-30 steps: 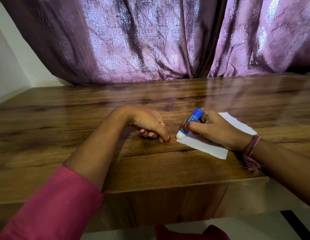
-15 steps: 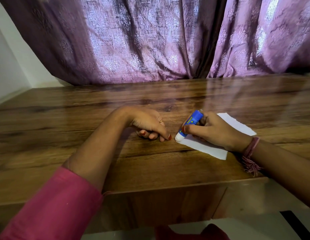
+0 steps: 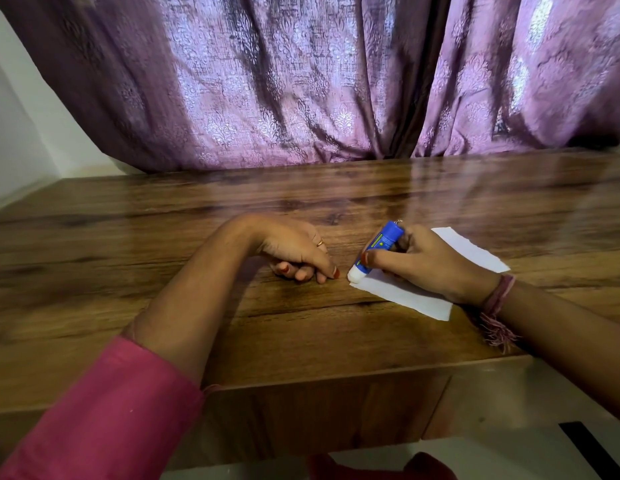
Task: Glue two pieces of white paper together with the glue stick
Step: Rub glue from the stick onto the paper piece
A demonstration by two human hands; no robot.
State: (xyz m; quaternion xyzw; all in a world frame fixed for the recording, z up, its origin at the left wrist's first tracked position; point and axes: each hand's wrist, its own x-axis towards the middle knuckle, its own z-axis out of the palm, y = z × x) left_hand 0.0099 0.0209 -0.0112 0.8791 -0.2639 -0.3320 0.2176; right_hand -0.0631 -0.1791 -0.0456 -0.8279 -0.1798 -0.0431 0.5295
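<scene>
On glossy wooden table (image 3: 128, 244), right hand (image 3: 436, 265) grips glue stick (image 3: 381, 244), left hand (image 3: 294, 247) loosely curled

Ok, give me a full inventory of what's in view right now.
brown wooden table: one, brown, across the view.
purple patterned curtain: two panels, purple, behind the table.
white wall: one, white, far left.
white paper sheet: one seen, white, flat on the table, right of centre.
blue glue stick with white tip: one, blue and white, tilted, tip on the paper's left corner.
left hand: one, rests on the table, loosely curled, holding nothing.
right hand: one, grips the glue stick, over the paper.
gold ring: one, gold, left-hand finger.
pink thread wristband: one, pink, right wrist.
pink sleeve: one, pink, left forearm.
</scene>
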